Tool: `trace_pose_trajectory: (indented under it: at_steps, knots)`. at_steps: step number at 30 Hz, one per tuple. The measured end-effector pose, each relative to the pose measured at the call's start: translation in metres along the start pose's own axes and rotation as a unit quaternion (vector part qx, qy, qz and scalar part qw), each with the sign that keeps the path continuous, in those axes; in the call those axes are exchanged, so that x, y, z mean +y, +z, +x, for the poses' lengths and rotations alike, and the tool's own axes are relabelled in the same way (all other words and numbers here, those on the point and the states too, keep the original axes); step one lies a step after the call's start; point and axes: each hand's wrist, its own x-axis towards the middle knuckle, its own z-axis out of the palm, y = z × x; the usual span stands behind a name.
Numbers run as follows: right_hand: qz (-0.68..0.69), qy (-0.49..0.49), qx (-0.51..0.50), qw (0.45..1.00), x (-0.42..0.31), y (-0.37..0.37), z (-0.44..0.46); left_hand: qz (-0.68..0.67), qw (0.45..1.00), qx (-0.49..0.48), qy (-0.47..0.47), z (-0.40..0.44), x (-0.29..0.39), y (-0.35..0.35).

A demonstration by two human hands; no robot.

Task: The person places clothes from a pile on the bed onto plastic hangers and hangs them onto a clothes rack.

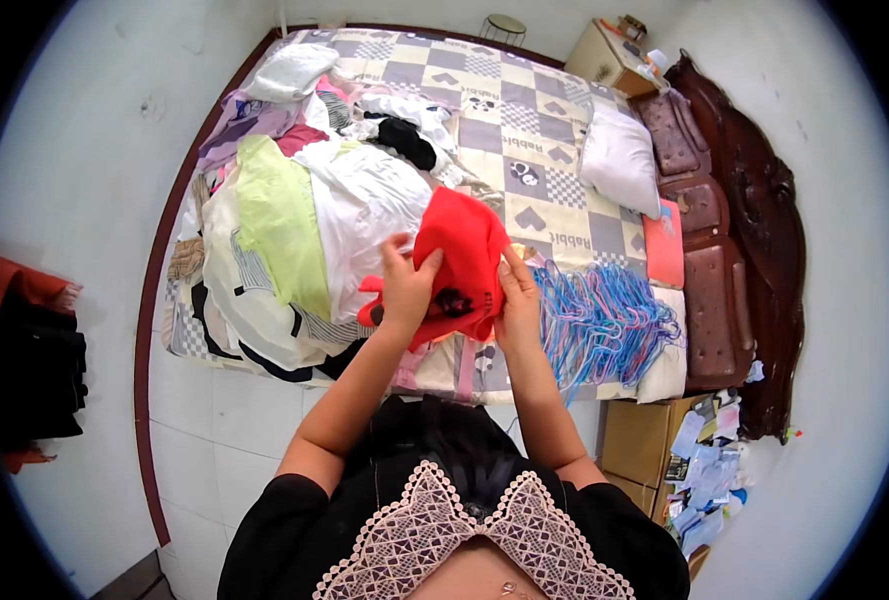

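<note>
A red garment [460, 240] with a dark print low on its front hangs bunched between my hands above the bed. My left hand [408, 285] grips its left side, with the thumb against the cloth. My right hand [518, 300] pinches its right edge. Just behind and to the left lies a big heap of clothes, with a white garment [365, 200] and a lime-green garment [280, 225] on top. A dense bundle of blue and purple hangers [605, 325] rests to the right of my right hand.
The bed [525, 120] has a patterned sheet and a dark carved headboard [745, 220]. A white pillow [620, 160] and a pinkish-red folder-like item [664, 245] lie near it. Cardboard boxes [640, 440] stand at the lower right. Dark clothes [35, 360] hang at the left wall.
</note>
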Motion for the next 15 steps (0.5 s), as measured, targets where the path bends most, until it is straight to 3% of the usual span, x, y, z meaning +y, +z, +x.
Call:
trace_pose_trajectory:
  at_steps: [1, 3, 4, 5, 6, 7, 9, 10, 15]
  knots:
    - [0.031, -0.009, 0.021, 0.999, -0.002, -0.002, 0.002, 0.002, 1.000, -0.004, 0.000, -0.005, -0.006, 0.000]
    - [-0.006, -0.027, 0.016, 1.000, 0.007, -0.011, 0.006, 0.112, 0.986, 0.017, 0.122, -0.018, 0.014, -0.005]
    - [-0.032, 0.003, -0.005, 0.999, 0.013, -0.017, 0.005, 0.022, 0.990, -0.090, 0.108, -0.021, 0.008, -0.002]
    - [-0.056, 0.033, -0.027, 0.997, 0.017, -0.018, 0.004, -0.066, 0.978, -0.196, -0.017, -0.027, 0.008, 0.001]
    - [-0.056, 0.034, -0.031, 0.997, 0.023, -0.014, 0.000, -0.117, 0.962, -0.235, -0.078, -0.030, -0.005, 0.007]
    - [-0.147, 0.012, -0.057, 0.988, 0.029, -0.017, 0.002, -0.167, 0.938, -0.271, -0.139, -0.031, -0.016, 0.014]
    - [-0.207, -0.028, -0.074, 0.975, 0.031, -0.018, -0.003, -0.273, 0.868, -0.285, -0.300, -0.028, 0.003, 0.010]
    - [-0.242, -0.057, -0.099, 0.964, 0.032, -0.024, -0.004, -0.328, 0.828, -0.323, -0.320, -0.023, -0.012, 0.011]
    - [-0.267, -0.052, -0.103, 0.957, 0.031, -0.045, -0.008, -0.245, 0.867, -0.305, -0.308, -0.024, -0.027, 0.019]
